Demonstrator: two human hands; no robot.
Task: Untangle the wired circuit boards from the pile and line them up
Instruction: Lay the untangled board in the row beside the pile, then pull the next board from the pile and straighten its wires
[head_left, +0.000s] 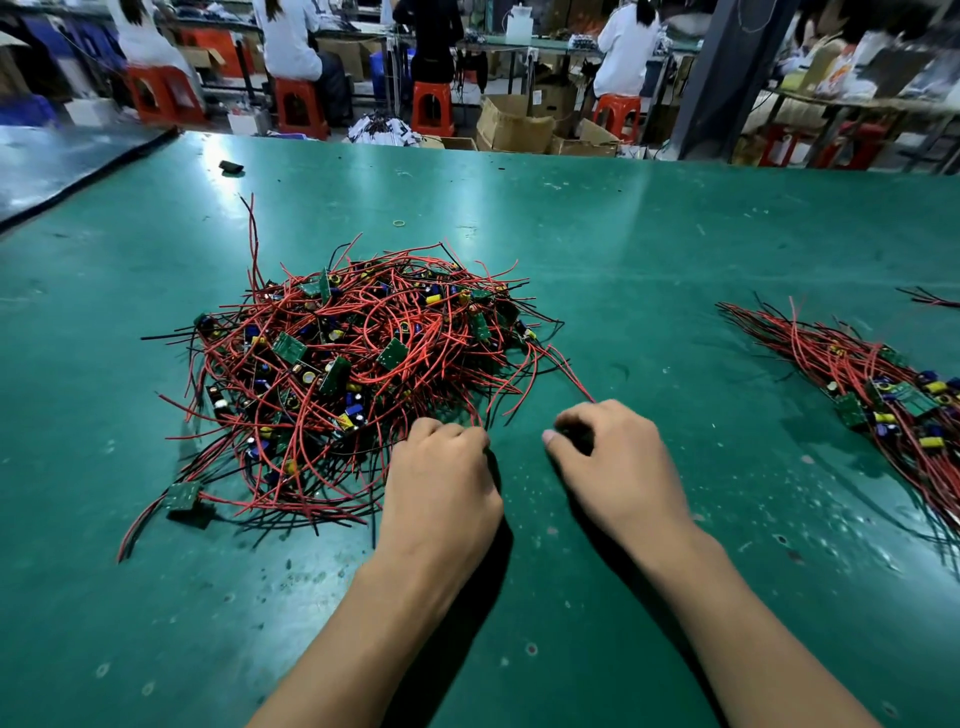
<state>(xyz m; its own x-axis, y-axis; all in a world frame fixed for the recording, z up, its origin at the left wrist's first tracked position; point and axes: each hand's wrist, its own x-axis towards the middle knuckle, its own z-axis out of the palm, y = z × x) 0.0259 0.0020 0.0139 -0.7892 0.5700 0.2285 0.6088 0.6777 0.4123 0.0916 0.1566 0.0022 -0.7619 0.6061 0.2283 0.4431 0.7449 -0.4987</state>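
R hand (608, 457) is seen knuckles-up on the table (649, 249), fingers curled and closed on the end of a red wire (571, 378) that runs back to the pile (353, 364). L hand (441, 467) is set just beside it at the pile's near edge, fingers curled under w/ tips hidden; whether anything is gripped cannot be told. The pile, a tangle of red & black leads w/ small green boards, is spread ahead and left of both hands; most boards are crossed over by leads. One board (183, 494) is seen at the pile's near-left rim, leads trailing. Well apart on the right, a row (883, 400) of boards is laid w/ leads all pointing up-left. Beyond the pile, a small rubber band (399, 223) and a black item (231, 167) are seen on the table. In the bg, blurred: red stools (432, 106), cardboard boxes (514, 127), seated people (291, 41) at benches.
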